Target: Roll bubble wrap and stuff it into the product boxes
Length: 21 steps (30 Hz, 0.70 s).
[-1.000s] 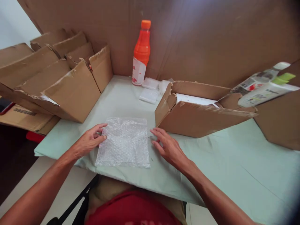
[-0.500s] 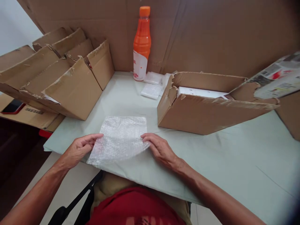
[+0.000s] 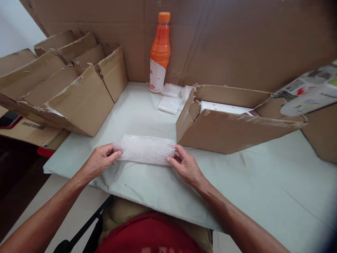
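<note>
A sheet of clear bubble wrap [image 3: 146,150], folded into a long narrow strip, lies near the front of the covered table between my hands. My left hand [image 3: 106,157] pinches its left end, thumb on top and fingers behind. At the opposite end my right hand [image 3: 184,161] grips the edge, its thumb at the near corner and its fingertips at the far one. Whether anything is inside the fold cannot be made out.
An orange bottle [image 3: 159,52] stands at the back beside small clear packets [image 3: 169,104]. To the right is an open cardboard box [image 3: 242,135] with white flat items [image 3: 223,107] inside. Cardboard bins [image 3: 86,102] stand at the left. A pale green cloth [image 3: 250,196] covers the table.
The near part of the bubble wrap has been folded away from me, so the wide sheet is now a narrow strip. Both hands have moved slightly with it.
</note>
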### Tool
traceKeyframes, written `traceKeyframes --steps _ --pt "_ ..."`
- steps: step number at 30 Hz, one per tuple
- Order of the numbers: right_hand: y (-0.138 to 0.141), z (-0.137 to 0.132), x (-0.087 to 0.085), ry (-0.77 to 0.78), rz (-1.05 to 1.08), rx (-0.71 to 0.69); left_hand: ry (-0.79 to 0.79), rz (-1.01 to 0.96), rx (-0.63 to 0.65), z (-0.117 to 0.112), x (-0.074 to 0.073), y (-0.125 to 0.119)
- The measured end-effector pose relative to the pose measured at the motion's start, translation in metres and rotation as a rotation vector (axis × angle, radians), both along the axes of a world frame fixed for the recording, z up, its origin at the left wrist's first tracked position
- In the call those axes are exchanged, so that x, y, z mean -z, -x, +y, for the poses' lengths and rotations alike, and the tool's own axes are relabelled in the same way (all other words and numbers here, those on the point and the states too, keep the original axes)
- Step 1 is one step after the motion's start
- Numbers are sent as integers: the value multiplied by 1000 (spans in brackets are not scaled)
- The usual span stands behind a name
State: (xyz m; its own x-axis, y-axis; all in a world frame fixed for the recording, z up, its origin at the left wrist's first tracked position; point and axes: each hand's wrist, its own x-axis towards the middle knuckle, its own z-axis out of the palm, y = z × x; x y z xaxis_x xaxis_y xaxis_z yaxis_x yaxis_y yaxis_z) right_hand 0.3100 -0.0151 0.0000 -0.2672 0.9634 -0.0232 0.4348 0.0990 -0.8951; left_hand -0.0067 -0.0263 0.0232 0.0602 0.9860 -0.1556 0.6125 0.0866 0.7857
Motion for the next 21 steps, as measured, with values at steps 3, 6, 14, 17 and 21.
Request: traceKeyframes --steps 3,6,14,17,21 --pt "4 4 7 -138 -313 63 -14 131 65 18 4 -1" --pt "6 7 10 -191 -552 42 30 309 118 32 8 -4" --pt "4 5 -2 -364 -784 14 -33 575 -13 21 10 -2" --pt "14 21 -5 -330 -830 10 -52 581 20 20 14 -5" --pt "20 28 -10 -158 -723 -25 -76 583 68 28 12 -11"
